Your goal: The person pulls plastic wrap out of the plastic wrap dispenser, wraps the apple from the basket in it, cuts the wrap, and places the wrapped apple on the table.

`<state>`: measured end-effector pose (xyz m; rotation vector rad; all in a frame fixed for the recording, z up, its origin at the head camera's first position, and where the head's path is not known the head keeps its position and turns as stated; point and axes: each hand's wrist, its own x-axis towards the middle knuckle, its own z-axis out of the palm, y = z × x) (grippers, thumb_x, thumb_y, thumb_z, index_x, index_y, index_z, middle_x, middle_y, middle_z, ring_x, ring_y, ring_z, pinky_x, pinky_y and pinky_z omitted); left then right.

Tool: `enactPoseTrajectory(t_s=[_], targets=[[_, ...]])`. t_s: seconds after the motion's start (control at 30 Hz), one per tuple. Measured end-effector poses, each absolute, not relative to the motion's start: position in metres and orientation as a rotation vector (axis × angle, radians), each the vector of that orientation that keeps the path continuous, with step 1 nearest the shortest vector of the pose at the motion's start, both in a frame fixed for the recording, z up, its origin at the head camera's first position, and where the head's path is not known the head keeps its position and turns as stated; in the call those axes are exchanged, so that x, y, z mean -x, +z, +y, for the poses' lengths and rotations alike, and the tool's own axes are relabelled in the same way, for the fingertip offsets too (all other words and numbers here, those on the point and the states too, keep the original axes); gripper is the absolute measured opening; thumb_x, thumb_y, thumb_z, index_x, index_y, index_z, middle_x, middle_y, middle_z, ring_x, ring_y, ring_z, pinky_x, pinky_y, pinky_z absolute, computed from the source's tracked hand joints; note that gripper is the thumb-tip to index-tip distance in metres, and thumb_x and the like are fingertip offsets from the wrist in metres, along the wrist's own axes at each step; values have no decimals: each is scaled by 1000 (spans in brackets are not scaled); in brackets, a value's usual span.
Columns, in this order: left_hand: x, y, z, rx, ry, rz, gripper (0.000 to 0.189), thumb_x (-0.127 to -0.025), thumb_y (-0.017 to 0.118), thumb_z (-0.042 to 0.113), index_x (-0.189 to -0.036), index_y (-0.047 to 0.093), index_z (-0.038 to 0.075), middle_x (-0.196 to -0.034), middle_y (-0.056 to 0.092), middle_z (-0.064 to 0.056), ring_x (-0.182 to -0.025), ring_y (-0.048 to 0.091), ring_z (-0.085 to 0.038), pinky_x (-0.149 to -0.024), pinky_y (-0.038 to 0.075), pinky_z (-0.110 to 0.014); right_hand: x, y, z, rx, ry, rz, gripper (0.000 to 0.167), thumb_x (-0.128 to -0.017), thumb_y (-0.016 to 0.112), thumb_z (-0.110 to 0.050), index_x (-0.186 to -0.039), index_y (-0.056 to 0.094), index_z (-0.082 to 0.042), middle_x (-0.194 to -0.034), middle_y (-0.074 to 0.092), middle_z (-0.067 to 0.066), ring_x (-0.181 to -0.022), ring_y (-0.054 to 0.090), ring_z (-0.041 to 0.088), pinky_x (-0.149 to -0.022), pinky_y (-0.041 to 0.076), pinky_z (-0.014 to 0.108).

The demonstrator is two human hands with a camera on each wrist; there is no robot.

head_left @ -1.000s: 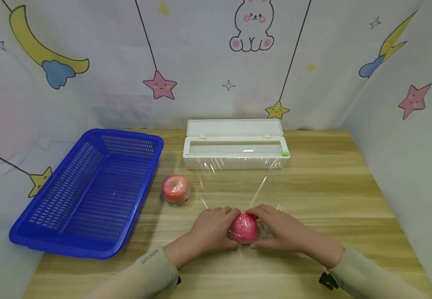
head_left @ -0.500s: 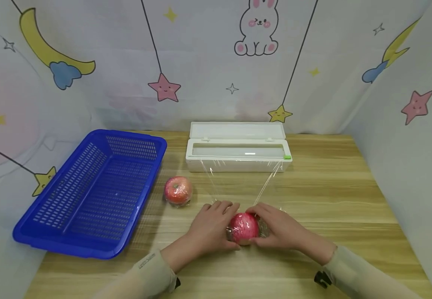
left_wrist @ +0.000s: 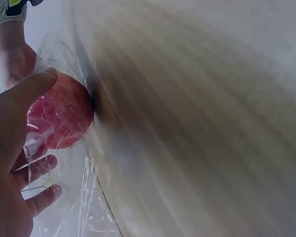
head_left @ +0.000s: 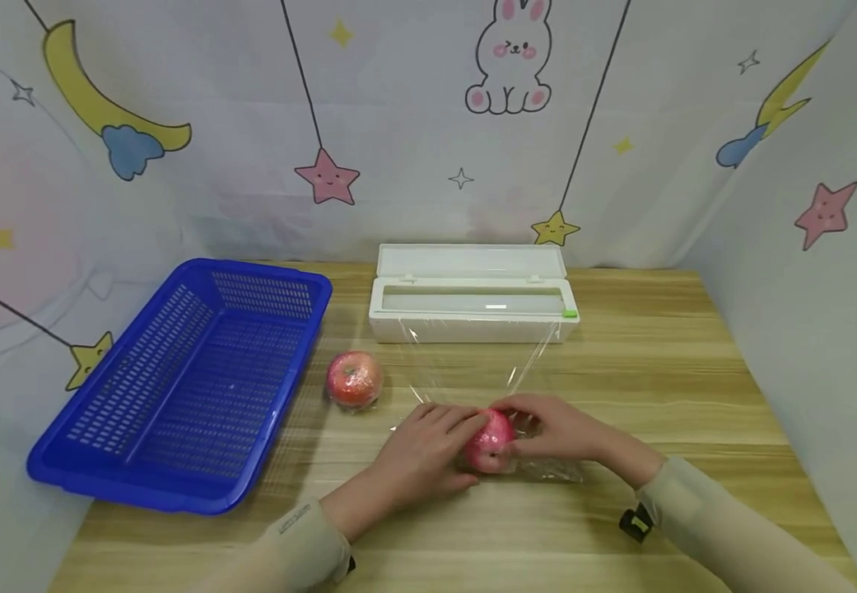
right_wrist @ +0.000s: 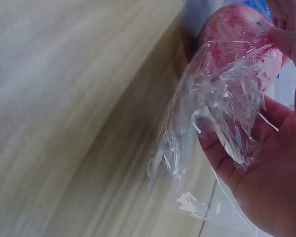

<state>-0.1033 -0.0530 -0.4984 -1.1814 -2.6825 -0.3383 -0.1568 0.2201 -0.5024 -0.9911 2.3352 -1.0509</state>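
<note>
A pinkish-red apple [head_left: 491, 445] partly covered in clear plastic wrap lies on the table between both hands. My left hand [head_left: 428, 451] holds its left side, the thumb lying along the apple in the left wrist view. My right hand [head_left: 557, 427] grips the right side, thumb at the front and fingers behind. In the right wrist view, crumpled plastic wrap [right_wrist: 222, 103] bunches beside the apple, over the right fingers. From the apple, a sheet of the wrap stretches back to a white wrap dispenser [head_left: 472, 331] with its lid raised.
Left of the hands sits another apple [head_left: 354, 380], wrapped in clear film. A blue plastic basket [head_left: 280, 412] stands farther left on the wooden table [head_left: 665, 362]. Patterned cloth [head_left: 413, 115] encloses the back and sides.
The apple has turned between the hands, so its dimpled end now faces front. My right hand has shifted slightly back, and loose wrap shows at the apple's right.
</note>
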Motion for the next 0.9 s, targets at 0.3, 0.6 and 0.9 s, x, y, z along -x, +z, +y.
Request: enactPoseTrajectory(t_s=[0.3, 0.6, 0.9], targets=[[118, -501, -44, 1122, -279, -2801, 87, -84, 85, 60, -152, 56, 15, -144, 65, -1, -132, 61, -22, -113, 48, -44, 166, -487, 222, 1029, -898, 2435, 59, -101, 75, -36, -146, 62, -1, -129, 73, 8, -107, 70, 21, -90, 61, 41], [136, -498, -41, 1041, -416, -2933, 75, -88, 80, 59, -146, 60, 17, -140, 67, -2, -132, 61, -24, -115, 47, -47, 154, -478, 215, 1174, -675, 2784, 65, -90, 85, -44, -141, 65, -9, -132, 70, 9, -121, 66, 29, -104, 56, 54], [153, -496, -40, 1017, -537, -3038, 73, -89, 78, 61, -146, 61, 18, -143, 67, -5, -137, 59, -28, -118, 44, -54, 142, -502, 218, 1397, -546, 2979, 82, -80, 94, -41, -147, 59, -10, -134, 66, 8, -123, 63, 28, -105, 56, 49]])
